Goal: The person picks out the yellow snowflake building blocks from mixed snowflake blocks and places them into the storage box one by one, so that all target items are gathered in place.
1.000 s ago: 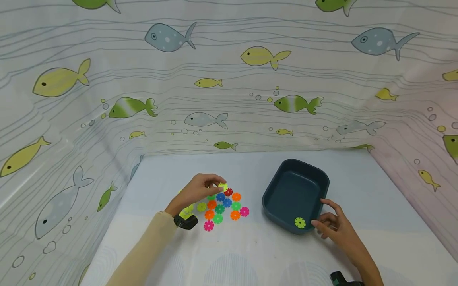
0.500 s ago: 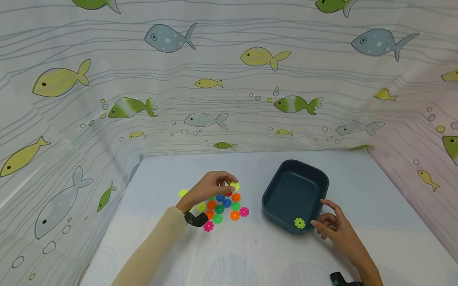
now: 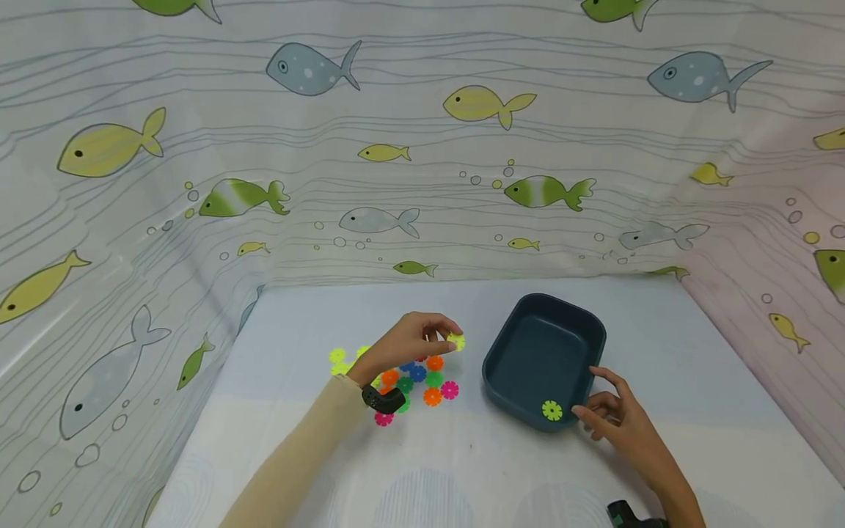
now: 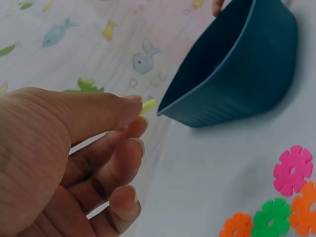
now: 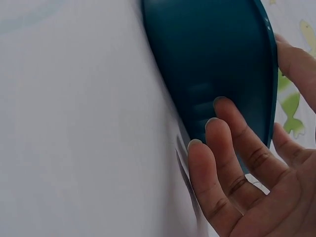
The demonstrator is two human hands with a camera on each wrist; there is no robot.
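My left hand [image 3: 416,345] pinches a yellow flower-shaped disc [image 3: 457,342] between thumb and fingertips, raised between the pile and the bin. In the left wrist view the disc [image 4: 148,106] shows edge-on, its tip overlapping the bin's corner. A dark blue plastic bin [image 3: 538,359] stands to the right on the table. One yellow-green flower disc [image 3: 551,411] lies inside it, near the front corner. My right hand [image 3: 610,411] holds the bin's right side, thumb and index finger at the rim. In the right wrist view, several fingertips lie along its outer wall [image 5: 212,59].
Loose flower discs in several colours lie left of the bin, among them a pink disc [image 3: 450,390], an orange disc [image 3: 432,397] and a yellow disc [image 3: 337,355]. My left forearm partly covers the pile. A fish-print curtain [image 3: 409,176] surrounds the white table [image 3: 462,477].
My left hand has carried the yellow disc rightward from the pile, toward the bin. More yellow discs show behind its wrist. The right hand and the bin stay in place.
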